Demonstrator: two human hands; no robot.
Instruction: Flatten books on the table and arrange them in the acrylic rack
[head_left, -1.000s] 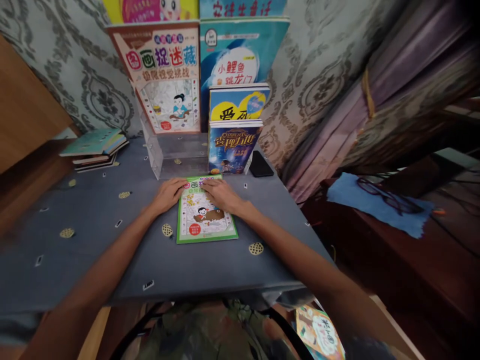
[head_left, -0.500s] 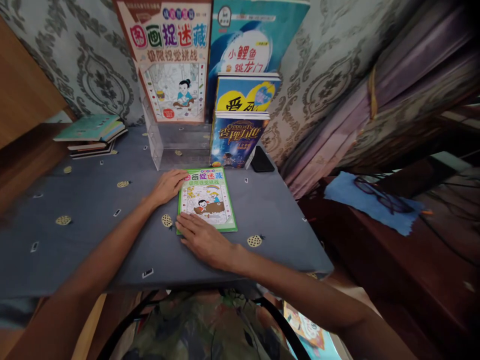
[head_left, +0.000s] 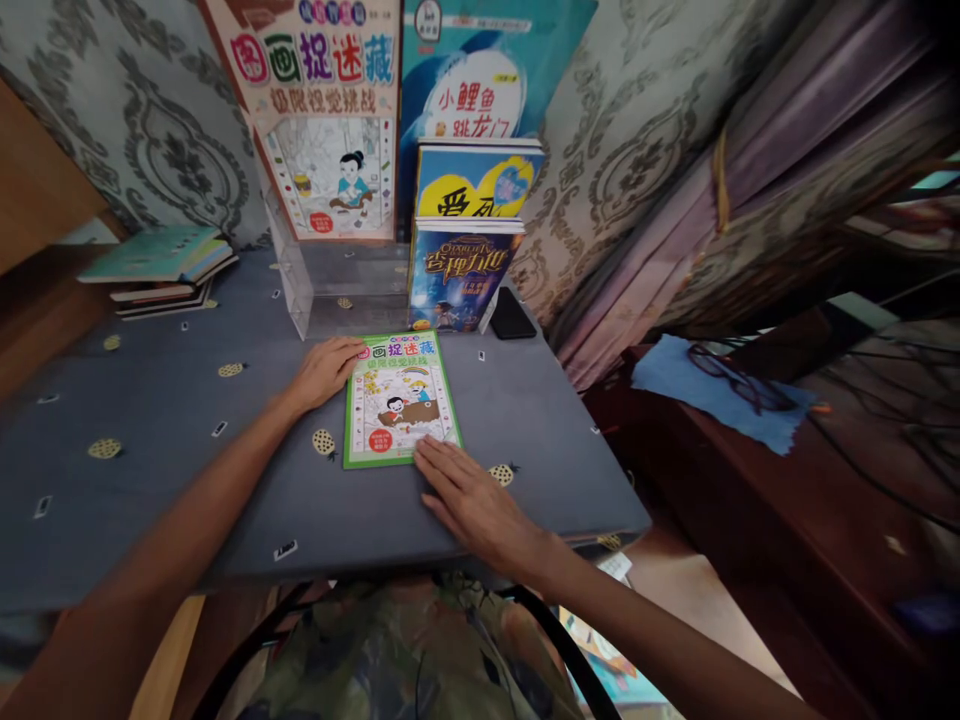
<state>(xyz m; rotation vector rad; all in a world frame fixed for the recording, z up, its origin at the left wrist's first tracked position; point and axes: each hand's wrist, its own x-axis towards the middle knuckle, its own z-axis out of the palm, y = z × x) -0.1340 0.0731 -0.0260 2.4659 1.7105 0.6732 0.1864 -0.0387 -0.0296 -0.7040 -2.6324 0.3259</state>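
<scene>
A thin green-bordered picture book (head_left: 400,400) lies flat on the grey table cloth (head_left: 187,470). My left hand (head_left: 322,370) rests on the cloth with its fingertips on the book's top left corner, fingers loosely bent. Just below the book's bottom right corner, my right hand (head_left: 472,500) lies flat on the cloth, fingers stretched out and fingertips touching the book's lower edge. Neither hand holds anything.
A clear acrylic stand (head_left: 300,290) at the back holds upright picture books (head_left: 465,260). A black phone (head_left: 511,313) lies beside it. A pile of thin books (head_left: 157,270) sits back left. Right of the table stands a dark wooden surface with a blue cloth (head_left: 712,395).
My right hand left the top of the book, slid down to its lower left edge, then across to its lower right corner. The left hand stayed put.
</scene>
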